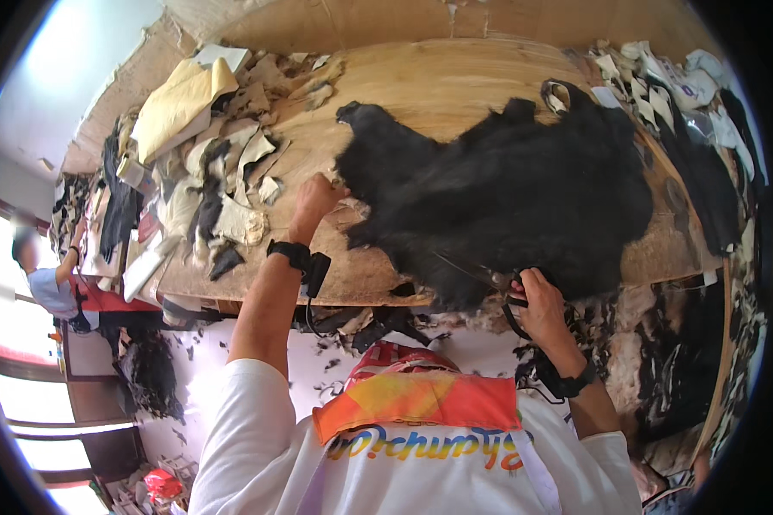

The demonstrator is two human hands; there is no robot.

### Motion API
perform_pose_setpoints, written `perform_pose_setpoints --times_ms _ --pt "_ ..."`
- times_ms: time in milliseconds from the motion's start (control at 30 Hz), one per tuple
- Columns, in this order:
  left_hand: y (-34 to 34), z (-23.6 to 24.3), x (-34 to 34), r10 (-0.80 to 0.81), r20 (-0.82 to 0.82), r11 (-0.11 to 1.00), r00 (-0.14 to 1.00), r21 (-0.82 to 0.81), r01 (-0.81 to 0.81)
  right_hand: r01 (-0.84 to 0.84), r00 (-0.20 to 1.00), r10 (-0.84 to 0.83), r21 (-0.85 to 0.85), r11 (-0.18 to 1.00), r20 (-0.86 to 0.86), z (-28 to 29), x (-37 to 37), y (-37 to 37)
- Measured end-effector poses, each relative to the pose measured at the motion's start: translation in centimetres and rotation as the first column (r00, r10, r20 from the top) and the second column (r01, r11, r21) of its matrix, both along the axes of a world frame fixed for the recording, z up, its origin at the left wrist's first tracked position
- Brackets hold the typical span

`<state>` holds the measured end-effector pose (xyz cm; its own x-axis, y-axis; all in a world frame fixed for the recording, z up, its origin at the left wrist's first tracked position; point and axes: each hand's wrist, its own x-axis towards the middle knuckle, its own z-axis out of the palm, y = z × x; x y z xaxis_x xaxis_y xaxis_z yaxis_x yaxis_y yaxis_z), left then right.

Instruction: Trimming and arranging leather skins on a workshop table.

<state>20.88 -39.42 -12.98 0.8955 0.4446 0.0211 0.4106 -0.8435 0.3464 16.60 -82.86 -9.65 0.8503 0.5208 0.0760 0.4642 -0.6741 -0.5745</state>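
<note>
A large black fur pelt [524, 180] lies spread on the wooden worktable [429, 69], with a pale underside showing at its left edge. My left hand [318, 204] is at that edge, fingers closed on it. My right hand [537, 305], at the pelt's near edge, grips scissors with black handles [514, 316]; their long thin metal blades point up and leftward over the fur. Black devices on straps are on both my wrists.
Pale and dark scraps [240, 219] and yellow paper [180, 103] pile at the left; more strips [687, 163] line the right. A co-worker [43, 283] stands at the far left by windows. Fur bits litter the pale floor [223, 343] below.
</note>
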Motion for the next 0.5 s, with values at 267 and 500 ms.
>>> perform_pose_setpoints --times_ms 267,500 --pt "0.9 0.0 -0.1 -0.066 -0.111 0.997 0.992 -0.032 0.063 -0.050 0.997 0.054 0.079 0.996 -0.050 -0.7 -0.3 0.0" --pt "2.1 0.6 -1.5 -0.001 -0.028 0.675 1.000 -0.738 -0.020 0.086 0.991 -0.089 0.033 0.996 0.097 0.3 -2.9 3.6"
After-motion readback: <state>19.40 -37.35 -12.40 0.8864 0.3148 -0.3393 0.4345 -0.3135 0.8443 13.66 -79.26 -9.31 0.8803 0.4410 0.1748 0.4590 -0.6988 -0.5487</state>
